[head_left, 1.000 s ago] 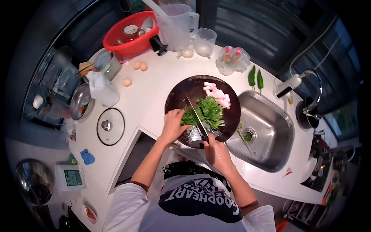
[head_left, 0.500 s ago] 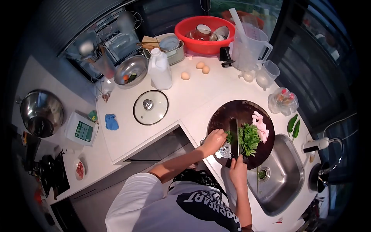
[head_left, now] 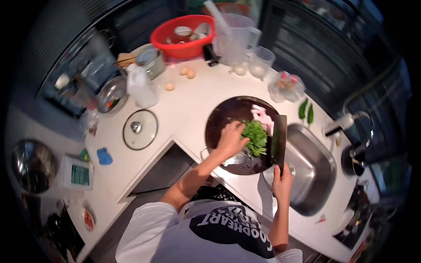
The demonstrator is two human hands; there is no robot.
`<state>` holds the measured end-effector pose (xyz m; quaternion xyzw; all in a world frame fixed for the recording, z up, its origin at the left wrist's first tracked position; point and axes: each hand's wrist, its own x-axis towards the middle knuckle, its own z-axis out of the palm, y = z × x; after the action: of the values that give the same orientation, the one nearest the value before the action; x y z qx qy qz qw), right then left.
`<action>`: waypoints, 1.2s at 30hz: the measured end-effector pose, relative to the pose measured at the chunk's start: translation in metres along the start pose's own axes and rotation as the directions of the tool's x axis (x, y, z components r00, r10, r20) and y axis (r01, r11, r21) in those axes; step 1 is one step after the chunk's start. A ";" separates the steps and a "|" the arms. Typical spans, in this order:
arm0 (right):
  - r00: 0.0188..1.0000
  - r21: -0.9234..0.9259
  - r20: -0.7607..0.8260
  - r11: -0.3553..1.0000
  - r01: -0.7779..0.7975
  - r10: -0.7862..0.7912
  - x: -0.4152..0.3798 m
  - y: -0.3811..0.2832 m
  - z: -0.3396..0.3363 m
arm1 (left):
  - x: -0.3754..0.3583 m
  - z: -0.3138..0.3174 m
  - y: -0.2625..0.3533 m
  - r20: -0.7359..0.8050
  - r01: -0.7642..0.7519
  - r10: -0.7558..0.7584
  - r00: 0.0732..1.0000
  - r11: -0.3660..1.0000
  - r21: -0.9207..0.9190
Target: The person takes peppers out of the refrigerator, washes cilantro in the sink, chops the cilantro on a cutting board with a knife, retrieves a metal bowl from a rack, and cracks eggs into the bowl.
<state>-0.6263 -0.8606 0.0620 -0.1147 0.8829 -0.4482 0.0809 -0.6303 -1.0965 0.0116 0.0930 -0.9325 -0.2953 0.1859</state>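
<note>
A pile of chopped leafy greens [head_left: 255, 136] lies on the dark round cutting board [head_left: 219, 115]. My left hand [head_left: 231, 138] reaches over the board from the left, thumb and fingers apart, its fingertips against the left side of the greens. In my right hand [head_left: 283, 179] is the handle of a cleaver [head_left: 279, 139]. Its broad dark blade is held over the board's right edge, apart from the pile. Pale pink strips of what looks like raw meat [head_left: 262, 116] lie at the back of the board, behind the greens.
A steel sink [head_left: 313, 171] with a faucet is right of the board. Two green peppers [head_left: 303, 109] and a plastic bag [head_left: 286, 86] lie behind it. Farther back are eggs [head_left: 169, 86], a white jug [head_left: 141, 90] and a red basin [head_left: 184, 49]. A glass lid [head_left: 140, 129] lies left.
The cleaver has moved from the greens' left side to the board's right edge. My left hand has come to the pile. The camera view has shifted, and everything looks slightly blurred.
</note>
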 end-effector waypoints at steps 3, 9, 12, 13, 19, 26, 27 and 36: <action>0.994 0.056 -0.012 0.993 -0.107 0.108 -0.007 0.029 -0.013 | -0.002 -0.018 -0.003 0.094 -0.051 0.053 0.994 0.998 -0.028; 0.928 0.467 0.199 0.801 -0.373 0.316 -0.035 0.058 -0.030 | 0.000 -0.007 -0.011 0.287 -0.008 0.004 0.958 1.000 0.015; 0.862 0.605 0.336 0.615 -0.506 0.379 -0.051 0.071 -0.029 | 0.024 0.005 -0.020 0.206 -0.063 0.065 0.976 0.998 -0.017; 0.850 0.637 0.363 0.564 -0.525 0.381 -0.056 0.077 -0.025 | 0.031 0.010 -0.023 0.214 -0.088 0.092 0.972 0.996 -0.025; 0.835 0.736 0.436 0.400 -0.546 0.336 -0.065 0.073 0.014 | 0.033 0.032 -0.009 0.309 -0.162 0.194 0.931 0.979 -0.127; 0.855 0.644 0.415 0.563 -0.518 0.311 -0.042 0.041 0.055 | 0.019 0.043 0.011 0.201 -0.184 0.206 0.958 0.975 -0.124; 0.861 0.642 0.412 0.575 -0.507 0.299 -0.039 0.039 0.059 | 0.017 0.044 0.014 0.175 -0.182 0.202 0.964 0.976 -0.123; 0.865 0.576 0.471 0.681 -0.452 0.175 -0.012 -0.001 0.079 | 0.017 0.032 0.007 -0.186 -0.083 0.027 0.982 0.950 -0.302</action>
<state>-0.5950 -0.9188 0.0169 -0.0056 0.6348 -0.6825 0.3622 -0.6592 -1.0793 -0.0041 0.0629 -0.8565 -0.4224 0.2898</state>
